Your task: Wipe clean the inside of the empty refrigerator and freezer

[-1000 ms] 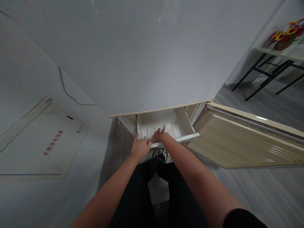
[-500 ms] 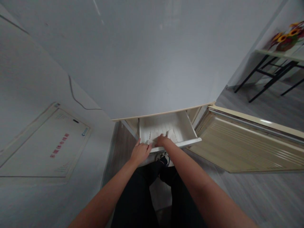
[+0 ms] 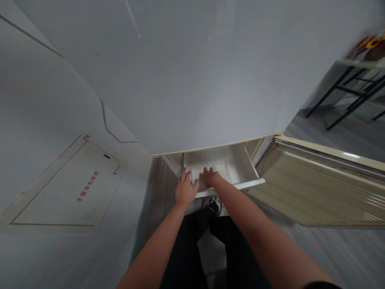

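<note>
We judge the step in hand to be handwork inside the white drawer (image 3: 239, 162), which stands pulled out beside the open ribbed door (image 3: 313, 182). Our left hand (image 3: 185, 189), fingers spread and unclenched, is at its front left; our right hand (image 3: 209, 177) reaches inside, its hold untellable. The next move calls for steadying the drawer.
</note>
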{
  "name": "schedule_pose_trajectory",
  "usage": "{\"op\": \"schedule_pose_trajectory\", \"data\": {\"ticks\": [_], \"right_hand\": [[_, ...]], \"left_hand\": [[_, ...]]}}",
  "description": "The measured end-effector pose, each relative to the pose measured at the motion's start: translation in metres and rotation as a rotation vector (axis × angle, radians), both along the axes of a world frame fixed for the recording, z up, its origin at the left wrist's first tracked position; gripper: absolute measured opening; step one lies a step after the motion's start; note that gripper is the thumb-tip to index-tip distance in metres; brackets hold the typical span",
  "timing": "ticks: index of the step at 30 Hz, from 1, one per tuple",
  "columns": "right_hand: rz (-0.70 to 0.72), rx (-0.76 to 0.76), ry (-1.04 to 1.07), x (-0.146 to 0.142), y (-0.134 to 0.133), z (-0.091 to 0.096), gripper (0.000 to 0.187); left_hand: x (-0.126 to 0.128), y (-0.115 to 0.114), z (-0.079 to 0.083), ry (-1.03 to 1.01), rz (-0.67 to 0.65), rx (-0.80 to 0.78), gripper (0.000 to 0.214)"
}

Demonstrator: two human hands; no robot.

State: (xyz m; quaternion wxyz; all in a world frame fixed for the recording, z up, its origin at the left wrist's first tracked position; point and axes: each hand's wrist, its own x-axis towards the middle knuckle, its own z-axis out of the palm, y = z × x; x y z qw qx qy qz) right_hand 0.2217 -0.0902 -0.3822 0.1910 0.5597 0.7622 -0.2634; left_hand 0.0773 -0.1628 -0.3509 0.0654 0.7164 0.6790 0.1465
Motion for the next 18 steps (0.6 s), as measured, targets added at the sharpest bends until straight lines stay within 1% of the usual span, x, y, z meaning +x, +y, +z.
{"op": "schedule_pose_trajectory", "data": {"ticks": [2, 3, 6, 8, 10, 15, 17, 18], "right_hand": [[0.107, 0.008, 0.043, -0.003, 0.009, -0.002, 0.097], [0.132, 0.002, 0.060, -0.005, 0.013, -0.004, 0.101], [0.152, 0.000, 0.063, -0.001, 0.025, -0.012, 0.119], [0.124, -0.004, 0.049, 0.011, 0.032, -0.017, 0.124], [0.037, -0.005, 0.012, 0.032, 0.037, -0.019, 0.127], [-0.319, -0.014, -0.095, 0.108, 0.042, -0.021, 0.136], [-0.374, -0.019, -0.128, 0.129, 0.041, -0.022, 0.137], [-0.382, -0.018, -0.142, 0.134, 0.040, -0.022, 0.136]], "left_hand": [[0.000, 0.000, 0.001, 0.015, 0.009, -0.004, 0.047], [0.001, 0.000, 0.001, 0.018, 0.013, 0.001, 0.046], [0.001, 0.000, 0.000, 0.016, 0.030, 0.022, 0.044], [0.002, -0.001, 0.000, 0.012, 0.031, 0.020, 0.043], [0.002, -0.001, 0.001, 0.012, 0.031, 0.007, 0.044], [0.002, -0.002, 0.004, 0.005, 0.034, -0.014, 0.047], [0.003, -0.002, 0.004, -0.004, 0.031, -0.011, 0.049], [0.003, -0.002, 0.003, -0.007, 0.031, -0.010, 0.051]]}}
